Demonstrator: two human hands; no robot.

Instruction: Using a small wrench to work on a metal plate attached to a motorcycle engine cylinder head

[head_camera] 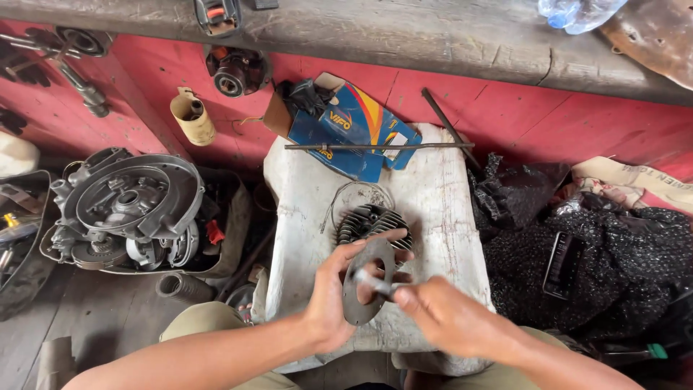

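My left hand [333, 289] grips a flat, dark grey gasket [361, 307] with a large round hole, held upright over the white block. My right hand [444, 315] pinches a small thin metal tool [374, 282] whose tip reaches across the gasket's hole. Just behind the gasket a finned cylinder head [372, 222] lies on the white block [440, 209], with a thin wire ring [357, 191] beyond it.
An engine crankcase [133, 206] sits in a tray at the left. A blue cardboard box [354, 130] and a long metal rod [375, 146] lie at the block's far end. Black plastic bags [599, 260] pile up on the right. A red wall runs behind.
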